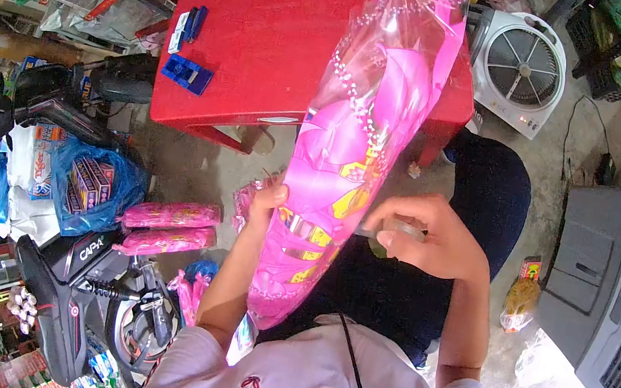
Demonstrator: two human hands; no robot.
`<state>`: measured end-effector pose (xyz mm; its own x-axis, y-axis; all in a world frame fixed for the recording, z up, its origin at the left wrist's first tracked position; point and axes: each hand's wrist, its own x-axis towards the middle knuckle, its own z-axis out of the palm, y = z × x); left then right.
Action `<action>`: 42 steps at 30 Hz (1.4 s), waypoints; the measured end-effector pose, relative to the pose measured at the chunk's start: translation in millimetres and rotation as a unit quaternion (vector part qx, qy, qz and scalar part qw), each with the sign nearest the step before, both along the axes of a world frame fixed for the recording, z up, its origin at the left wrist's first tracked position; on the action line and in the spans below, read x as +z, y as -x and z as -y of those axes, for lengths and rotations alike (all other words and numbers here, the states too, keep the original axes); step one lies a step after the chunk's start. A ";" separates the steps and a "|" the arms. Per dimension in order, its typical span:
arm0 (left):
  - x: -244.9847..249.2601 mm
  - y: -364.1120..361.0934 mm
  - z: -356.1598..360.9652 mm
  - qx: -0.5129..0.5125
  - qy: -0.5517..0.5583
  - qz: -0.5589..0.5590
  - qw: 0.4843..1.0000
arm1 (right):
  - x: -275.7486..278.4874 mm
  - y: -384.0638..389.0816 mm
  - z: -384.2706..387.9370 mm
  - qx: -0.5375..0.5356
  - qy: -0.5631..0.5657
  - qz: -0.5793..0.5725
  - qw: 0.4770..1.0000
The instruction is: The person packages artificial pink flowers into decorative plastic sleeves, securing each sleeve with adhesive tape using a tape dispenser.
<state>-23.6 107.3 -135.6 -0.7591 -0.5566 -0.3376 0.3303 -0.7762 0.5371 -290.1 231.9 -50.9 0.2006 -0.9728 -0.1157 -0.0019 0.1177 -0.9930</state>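
Note:
A long pink item wrapped in clear cellophane (365,120) stands upright over my lap, its top reaching above the red table (263,36). My left hand (269,202) presses against its left side near the lower part. My right hand (428,235) sits at its right edge with fingers curled around a small clear object that looks like a tape roll; I cannot tell exactly what it is.
Blue staplers or boxes (186,72) lie on the red table's left side. Two pink wrapped bundles (167,227) rest on a motorbike seat (80,253) at left. A white fan (519,69) stands behind, a grey cooler (604,271) at right.

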 end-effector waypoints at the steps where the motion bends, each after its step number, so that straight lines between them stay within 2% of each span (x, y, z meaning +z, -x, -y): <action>1: -0.6 -0.2 0.5 -0.003 -0.008 -0.009 1.000 | 1.0 -0.8 0.5 0.007 -0.014 0.011 1.000; 3: 0.9 4.2 -3.1 0.023 -0.016 -0.026 0.999 | 2.2 -1.5 0.4 0.020 -0.042 0.033 0.998; 6: 0.4 9.7 -3.9 0.035 -0.023 -0.066 0.997 | -7.0 -3.7 3.3 0.035 -0.011 0.043 0.998; 9: 5.9 16.4 -8.7 0.048 -0.048 -0.088 0.994 | 3.9 -2.6 2.0 0.014 -0.083 0.057 0.995; 15: 8.3 19.6 -16.7 0.051 0.007 -0.033 0.998 | -16.0 -3.8 5.1 0.008 0.058 0.039 0.998; 17: 4.5 17.0 -17.1 0.042 -0.015 -0.069 0.997 | -14.0 -5.2 6.0 0.019 0.032 0.077 0.996; 19: -2.3 14.9 -14.3 0.011 -0.075 -0.154 0.985 | -13.0 -6.5 6.1 0.017 0.008 0.096 0.995; 22: 7.6 22.5 -17.7 -0.016 -0.087 -0.182 0.979 | -10.8 -7.2 6.7 -0.004 -0.007 0.097 0.995; 24: -1.4 18.6 -20.2 0.017 -0.141 -0.239 0.961 | -8.4 -8.9 8.8 -0.009 0.005 0.107 0.994; 26: -6.6 13.3 -19.6 0.024 -0.113 -0.175 0.978 | -10.5 -7.4 9.8 0.009 0.013 0.097 0.995; 28: 6.8 12.8 -17.0 0.019 -0.020 0.003 1.000 | -9.3 -5.6 10.5 0.007 0.000 0.095 0.995; 30: 31.4 22.4 -18.3 0.033 0.029 0.165 0.985 | -3.0 -4.0 11.6 -0.013 -0.033 0.101 0.994; 35: 28.2 24.2 -10.7 -0.012 0.053 0.187 0.981 | -8.6 0.5 10.9 -0.038 -0.028 0.095 0.994; 36: 42.7 30.0 -11.4 -0.021 0.050 0.226 0.973 | -8.2 0.5 10.4 -0.042 -0.036 0.095 0.994; 39: 17.7 26.1 -7.4 -0.013 0.121 0.214 0.969 | -8.0 -1.6 9.8 -0.058 -0.011 0.051 0.997; 40: 13.5 26.3 -8.3 0.021 0.215 0.221 0.951 | -10.1 -3.4 9.7 -0.059 0.017 0.024 0.998; 42: 14.8 27.9 -11.3 0.032 0.277 0.193 0.941 | -16.0 -6.5 11.5 -0.060 0.074 -0.030 0.995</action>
<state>-51.5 118.7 -120.8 -0.5995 -0.7680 -0.2255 0.0644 -0.3271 0.9428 -283.6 220.4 -66.9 0.0789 -0.9966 0.0234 -0.0562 -0.0279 -0.9980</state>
